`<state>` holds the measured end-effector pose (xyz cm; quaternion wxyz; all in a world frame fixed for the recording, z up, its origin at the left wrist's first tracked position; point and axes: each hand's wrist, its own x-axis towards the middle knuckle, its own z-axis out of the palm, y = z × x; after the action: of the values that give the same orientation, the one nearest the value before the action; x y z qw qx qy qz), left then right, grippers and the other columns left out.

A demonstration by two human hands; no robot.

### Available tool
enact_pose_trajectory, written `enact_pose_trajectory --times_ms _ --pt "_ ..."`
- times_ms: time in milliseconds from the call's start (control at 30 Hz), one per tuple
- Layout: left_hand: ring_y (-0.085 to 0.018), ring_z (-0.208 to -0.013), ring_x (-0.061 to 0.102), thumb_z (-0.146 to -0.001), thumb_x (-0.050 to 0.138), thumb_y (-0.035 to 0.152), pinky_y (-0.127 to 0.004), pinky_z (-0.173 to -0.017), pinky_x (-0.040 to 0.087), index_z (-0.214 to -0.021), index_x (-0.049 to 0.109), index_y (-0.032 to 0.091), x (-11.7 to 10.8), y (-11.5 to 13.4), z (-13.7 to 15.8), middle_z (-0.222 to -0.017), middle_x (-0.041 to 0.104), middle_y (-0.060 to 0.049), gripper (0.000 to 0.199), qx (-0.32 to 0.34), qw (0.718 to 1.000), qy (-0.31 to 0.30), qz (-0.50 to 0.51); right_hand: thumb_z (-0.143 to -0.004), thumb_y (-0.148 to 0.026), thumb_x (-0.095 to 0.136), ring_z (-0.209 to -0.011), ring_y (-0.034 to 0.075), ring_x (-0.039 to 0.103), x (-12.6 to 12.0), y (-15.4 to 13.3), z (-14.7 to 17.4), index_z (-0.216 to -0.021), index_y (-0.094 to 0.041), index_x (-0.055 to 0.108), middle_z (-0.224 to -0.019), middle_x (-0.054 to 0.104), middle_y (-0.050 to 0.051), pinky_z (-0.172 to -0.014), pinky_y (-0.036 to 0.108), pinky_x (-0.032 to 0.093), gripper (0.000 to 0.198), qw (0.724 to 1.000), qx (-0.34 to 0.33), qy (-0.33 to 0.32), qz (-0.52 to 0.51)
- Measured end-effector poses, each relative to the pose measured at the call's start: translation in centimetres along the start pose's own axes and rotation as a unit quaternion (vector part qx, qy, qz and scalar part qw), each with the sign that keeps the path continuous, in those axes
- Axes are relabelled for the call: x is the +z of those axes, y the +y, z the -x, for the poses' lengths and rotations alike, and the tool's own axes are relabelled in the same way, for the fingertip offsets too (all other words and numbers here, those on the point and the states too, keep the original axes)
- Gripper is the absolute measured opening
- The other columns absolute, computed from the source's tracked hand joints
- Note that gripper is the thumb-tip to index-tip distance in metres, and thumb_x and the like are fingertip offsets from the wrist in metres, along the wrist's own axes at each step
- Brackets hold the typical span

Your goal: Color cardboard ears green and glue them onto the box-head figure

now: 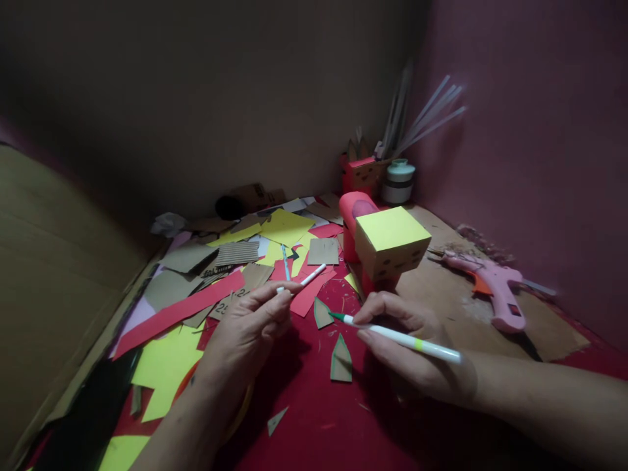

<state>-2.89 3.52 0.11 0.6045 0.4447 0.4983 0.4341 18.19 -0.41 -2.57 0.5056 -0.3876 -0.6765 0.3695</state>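
My right hand [405, 340] grips a white marker [417, 343] with a green brush tip and a yellow-green band. The tip is at the right edge of a small pointed cardboard piece [322, 314] edged in green. Nearer to me lies a second pointed cardboard piece [341, 361], also outlined in green. In my left hand [258, 320], closed fingers pinch a slim white stick-like piece [313, 275]; whether it is a marker cap I cannot tell. Beyond my right hand stands a cardboard box figure [392, 258] with a yellow top and a red tube body [357, 206].
Yellow, red and cardboard scraps [287, 226] cover the left and back of the red table [304, 418]. A pink glue gun [507, 294] lies on cardboard at right. Behind stand a lidded jar [398, 180], a red figure [360, 173] and glue sticks [434, 111]. Walls bound the back and right.
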Motion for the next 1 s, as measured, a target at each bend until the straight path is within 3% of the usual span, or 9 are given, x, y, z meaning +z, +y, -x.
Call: enact_pose_trajectory --times_ms 167,267,367,533,800,1000 --pt "-0.01 -0.06 0.059 -0.069 0.075 0.022 -0.018 -0.048 0.046 -0.085 0.066 0.017 0.3 -0.6 -0.2 -0.071 0.063 -0.001 0.019 -0.029 0.998 -0.022 0.052 -0.083 -0.016 0.057 -0.056 0.008 0.05 -0.3 -0.1 0.2 -0.086 -0.013 0.062 -0.071 0.059 0.003 -0.049 0.02 0.04 0.007 0.998 -0.052 -0.012 0.026" --pt "-0.014 -0.062 0.061 -0.067 0.077 0.023 -0.019 -0.045 0.046 -0.078 0.063 0.016 0.1 -0.8 -0.4 -0.073 0.067 -0.005 0.018 -0.037 0.996 -0.037 0.073 -0.082 -0.013 0.057 -0.053 0.007 0.047 -0.3 -0.1 0.2 -0.087 -0.013 0.061 -0.069 0.059 0.001 -0.047 0.019 0.038 0.007 0.998 -0.051 -0.007 0.035" --pt "-0.007 -0.052 0.054 -0.068 0.077 0.024 -0.016 -0.043 0.043 -0.072 0.062 0.016 0.1 -0.9 -0.4 -0.067 0.063 0.0 0.017 -0.033 0.994 -0.046 0.089 -0.081 -0.012 0.057 -0.053 0.007 0.047 -0.3 -0.2 0.2 -0.087 -0.012 0.06 -0.069 0.058 0.001 -0.047 0.019 0.038 0.007 0.998 -0.056 -0.008 0.026" --pt "-0.001 -0.039 0.034 -0.071 0.075 0.029 -0.013 -0.04 0.033 -0.071 0.06 0.017 0.4 -1.6 -0.4 -0.047 0.042 0.008 0.019 -0.05 0.991 -0.071 0.105 -0.079 -0.008 0.056 -0.054 0.007 0.048 -0.3 -0.3 0.1 -0.087 -0.011 0.061 -0.07 0.057 0.002 -0.048 0.02 0.039 0.009 0.996 -0.078 -0.017 0.028" --pt "-0.005 -0.047 0.051 -0.073 0.074 0.025 -0.014 -0.04 0.042 -0.077 0.065 0.015 1.0 -1.9 -0.3 -0.059 0.057 0.004 0.014 -0.072 0.99 -0.096 0.077 -0.079 -0.007 0.055 -0.056 0.009 0.048 -0.2 -0.4 0.2 -0.086 -0.009 0.061 -0.07 0.056 0.004 -0.05 0.022 0.041 0.01 0.993 -0.116 -0.024 0.027" --pt "-0.005 -0.05 0.054 -0.076 0.071 0.022 -0.014 -0.042 0.045 -0.082 0.066 0.015 1.5 -2.2 0.0 -0.063 0.06 0.002 0.01 -0.081 0.984 -0.129 0.09 -0.08 -0.01 0.056 -0.058 0.01 0.05 -0.1 -0.4 -0.1 -0.085 -0.01 0.061 -0.071 0.058 0.005 -0.051 0.022 0.042 0.008 0.994 -0.102 -0.033 0.037"
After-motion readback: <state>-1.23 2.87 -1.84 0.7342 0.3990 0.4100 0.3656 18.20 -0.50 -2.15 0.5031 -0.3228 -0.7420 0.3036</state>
